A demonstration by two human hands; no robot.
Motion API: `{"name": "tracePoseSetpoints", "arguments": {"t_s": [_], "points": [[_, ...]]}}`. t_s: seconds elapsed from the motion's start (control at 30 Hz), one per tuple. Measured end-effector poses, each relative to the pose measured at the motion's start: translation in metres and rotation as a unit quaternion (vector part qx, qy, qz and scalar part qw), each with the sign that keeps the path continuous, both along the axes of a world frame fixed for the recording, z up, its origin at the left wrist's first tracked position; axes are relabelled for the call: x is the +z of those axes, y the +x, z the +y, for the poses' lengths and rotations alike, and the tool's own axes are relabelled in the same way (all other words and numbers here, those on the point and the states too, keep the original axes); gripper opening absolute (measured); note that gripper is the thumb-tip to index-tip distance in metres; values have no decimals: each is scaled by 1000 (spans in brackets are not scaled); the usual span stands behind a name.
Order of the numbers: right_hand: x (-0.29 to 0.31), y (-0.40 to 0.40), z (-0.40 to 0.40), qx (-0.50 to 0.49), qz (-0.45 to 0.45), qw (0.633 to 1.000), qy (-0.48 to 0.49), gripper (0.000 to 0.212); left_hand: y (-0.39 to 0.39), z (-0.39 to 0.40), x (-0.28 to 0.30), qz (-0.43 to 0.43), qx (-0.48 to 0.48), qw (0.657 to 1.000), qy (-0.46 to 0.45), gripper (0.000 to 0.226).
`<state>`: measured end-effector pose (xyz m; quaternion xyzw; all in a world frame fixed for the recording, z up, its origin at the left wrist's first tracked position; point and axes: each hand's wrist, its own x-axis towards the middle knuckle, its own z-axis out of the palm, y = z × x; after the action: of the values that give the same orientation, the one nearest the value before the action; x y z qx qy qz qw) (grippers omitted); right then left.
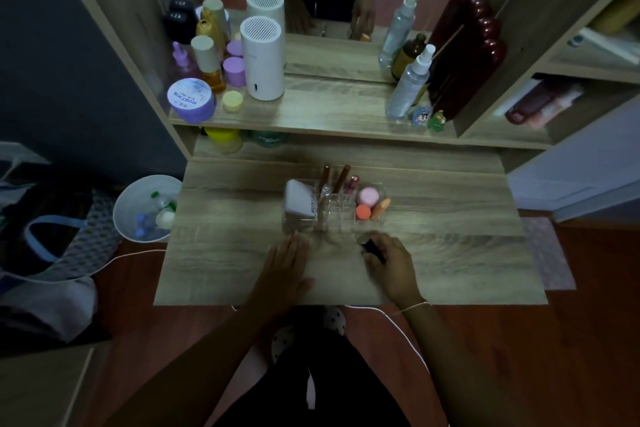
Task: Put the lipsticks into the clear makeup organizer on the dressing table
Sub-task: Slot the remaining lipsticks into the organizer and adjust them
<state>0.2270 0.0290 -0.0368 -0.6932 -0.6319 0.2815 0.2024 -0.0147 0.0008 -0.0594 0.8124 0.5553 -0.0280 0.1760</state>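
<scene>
Holding one dark lipstick [373, 248]: right hand [389, 262], fingers closed round it, at 6 o'clock of the clear organizer [334, 208]. Left hand [285, 262]: flat, empty, on dressing table [450, 253]. Several lipsticks [341, 178] already slotted upright; this one left.

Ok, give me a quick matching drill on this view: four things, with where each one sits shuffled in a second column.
Things:
1. left hand
2. dark lipstick
3. pink sponge
4. white cylinder

Places:
A. upper shelf
B. in the right hand
C. flat on the table
D. right end of the clear organizer

Pairs: 1-C, 2-B, 3-D, 4-A
</scene>
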Motion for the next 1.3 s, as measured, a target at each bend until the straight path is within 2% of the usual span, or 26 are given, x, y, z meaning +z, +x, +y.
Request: {"name": "tracePoseSetpoints", "arguments": {"t_s": [0.13, 0.27, 0.43, 0.57, 0.8, 1.07, 1.3], "points": [[7, -11, 0, -7, 35, 999, -9, 32, -7, 2, 4, -14, -12, 1000, -4, 78], [13, -20, 0, -9, 60, 998, -12, 28, -9, 2, 10, -63, 6, 998, -3, 69], [23, -34, 9, 0, 64, 998, 1, 20, -7, 4, 21, -55, -45, 993, 95, 60], [35, -41, 24, -8, 67, 998, 19, 27, -1, 11, 18, -70, -63, 986, 138, 58], [56, -47, 59, 14, 56, 997, 55, 21, 8, 27, 11, -96, -80, 986, 107, 61], [57, -54, 88, 84, 24, 993, 78, 21, 16, 34, 12, -121, -58, 984, 120, 58], [47, -54, 96, 118, -31, 990, 73, 25, 16, 35, 9, -84, -42, 991, 101, 58]]}}
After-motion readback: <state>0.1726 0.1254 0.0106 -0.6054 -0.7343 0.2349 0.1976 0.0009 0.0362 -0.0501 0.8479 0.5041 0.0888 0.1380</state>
